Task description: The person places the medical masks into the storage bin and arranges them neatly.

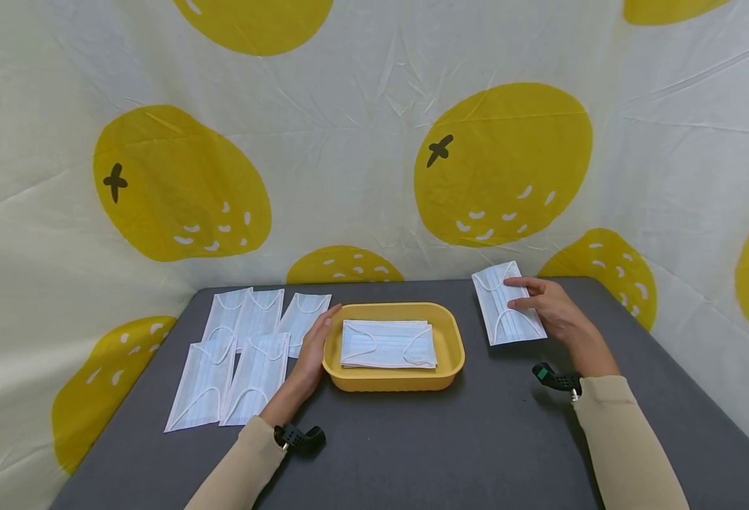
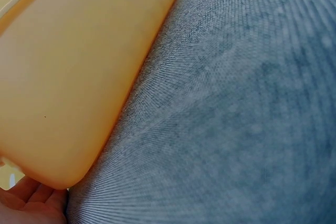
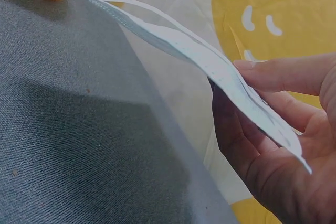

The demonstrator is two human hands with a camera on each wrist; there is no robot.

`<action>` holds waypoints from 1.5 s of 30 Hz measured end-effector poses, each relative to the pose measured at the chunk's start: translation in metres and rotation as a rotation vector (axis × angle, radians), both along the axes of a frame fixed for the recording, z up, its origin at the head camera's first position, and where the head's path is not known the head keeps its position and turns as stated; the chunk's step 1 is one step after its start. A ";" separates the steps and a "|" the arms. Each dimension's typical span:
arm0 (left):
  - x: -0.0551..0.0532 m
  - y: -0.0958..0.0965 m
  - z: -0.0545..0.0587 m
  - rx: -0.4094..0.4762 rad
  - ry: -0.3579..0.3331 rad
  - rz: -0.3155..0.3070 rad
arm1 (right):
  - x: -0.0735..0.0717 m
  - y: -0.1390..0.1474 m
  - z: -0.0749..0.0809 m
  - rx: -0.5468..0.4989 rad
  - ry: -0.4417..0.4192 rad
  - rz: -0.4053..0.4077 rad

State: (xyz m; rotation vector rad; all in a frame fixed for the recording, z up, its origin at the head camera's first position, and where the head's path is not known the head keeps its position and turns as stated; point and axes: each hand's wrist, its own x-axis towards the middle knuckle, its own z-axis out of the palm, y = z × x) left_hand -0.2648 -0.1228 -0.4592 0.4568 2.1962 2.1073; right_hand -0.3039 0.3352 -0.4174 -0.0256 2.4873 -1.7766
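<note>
My right hand (image 1: 556, 312) pinches a pale blue face mask (image 1: 500, 301) between thumb and fingers, raised above the table right of the yellow tray (image 1: 393, 383). Seen edge-on in the right wrist view, the mask (image 3: 210, 66) has its white ear loop standing off one face. My left hand (image 1: 311, 354) lies along the tray's left end with fairly straight fingers touching its side. In the left wrist view its fingers (image 2: 39, 199) meet the tray's corner. Inside the tray lies a small stack of masks (image 1: 387, 344), ear loops on top.
Several face masks lie left of my left hand, in a back row (image 1: 260, 315) and a front pair (image 1: 199, 386), some overlapping. The dark grey table (image 1: 425, 446) ends at a light curtain (image 1: 349, 177) printed with yellow fruit. Each wrist wears a black band (image 1: 301, 438).
</note>
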 end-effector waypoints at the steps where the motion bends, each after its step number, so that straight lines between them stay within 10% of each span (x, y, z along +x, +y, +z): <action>1: 0.000 0.000 0.000 -0.001 -0.005 0.000 | 0.000 0.000 0.001 -0.001 0.002 -0.001; 45: 0.000 0.000 0.001 0.026 0.029 -0.007 | 0.008 -0.017 0.020 -0.052 0.021 0.048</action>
